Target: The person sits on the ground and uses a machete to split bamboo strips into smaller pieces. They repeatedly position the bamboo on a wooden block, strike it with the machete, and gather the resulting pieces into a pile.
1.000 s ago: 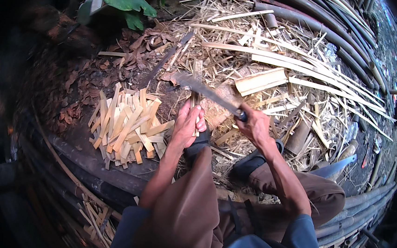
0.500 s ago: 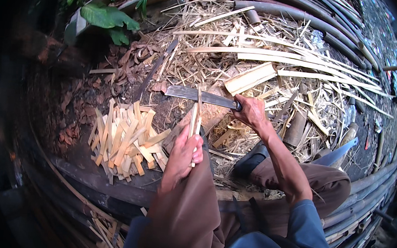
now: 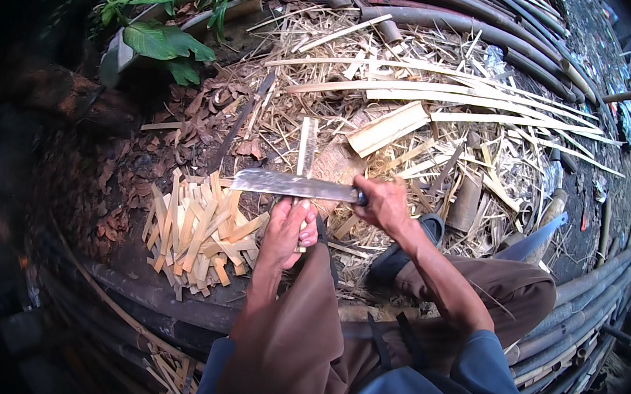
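Head view, from where I watch: the left hand (image 3: 288, 232) is wrapped tight around a bamboo strip (image 3: 306, 148), holding it upright at its lower end, just above the left knee. The strip rises from the fist toward the litter beyond, pale and straight. The right hand (image 3: 380, 202) is clenched on the handle of a broad chopping knife (image 3: 292, 185), whose blade lies level, pointing to the person's left, and crosses the strip right above the left fingers. I cannot tell whether the edge has bitten into the strip or only rests against it.

To the left of the hands I see a heap of short split bamboo pieces (image 3: 198, 231) lying criss-cross on dark ground. Ahead, long pale bamboo slats (image 3: 442, 96) and a flat wider piece (image 3: 388, 127) lie among dry shavings. A short bamboo tube (image 3: 467, 203) sits to the right of the knife hand, near a dark sandal (image 3: 400, 252) on the person's foot. Long dark bamboo poles (image 3: 448, 22) curve along the far edge, and a green leafy plant (image 3: 166, 41) grows at the upper left.
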The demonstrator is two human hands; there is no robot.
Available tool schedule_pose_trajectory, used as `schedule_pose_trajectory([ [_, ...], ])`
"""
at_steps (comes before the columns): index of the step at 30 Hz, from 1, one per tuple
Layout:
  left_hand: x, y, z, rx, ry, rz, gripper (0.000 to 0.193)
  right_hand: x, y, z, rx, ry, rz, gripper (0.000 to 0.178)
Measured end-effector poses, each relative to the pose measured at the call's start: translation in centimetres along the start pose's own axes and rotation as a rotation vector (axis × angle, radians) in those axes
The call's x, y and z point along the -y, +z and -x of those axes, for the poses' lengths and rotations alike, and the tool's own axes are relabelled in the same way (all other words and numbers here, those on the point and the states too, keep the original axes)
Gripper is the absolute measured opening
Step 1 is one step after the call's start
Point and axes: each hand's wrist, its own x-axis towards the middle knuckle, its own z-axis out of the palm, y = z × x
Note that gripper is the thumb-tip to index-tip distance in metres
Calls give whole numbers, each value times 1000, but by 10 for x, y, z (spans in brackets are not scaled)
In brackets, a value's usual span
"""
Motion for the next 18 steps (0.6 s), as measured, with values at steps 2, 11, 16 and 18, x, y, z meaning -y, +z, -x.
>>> schedule_pose_trajectory([
  [2,-3,10,7,39,5,-1,13,-29,8,-11,-99,-60,-45,18],
  [11,9,-4,50,138,-116,-70,54,-156,1,18,-7,522,-49,33],
  [16,8,-37,9,175,295,-220,55,-193,-30,20,-410,567,-437,30],
  [18,0,-30,-54,110,429,-237,46,-119,-40,4,-235,737,-726,33],
])
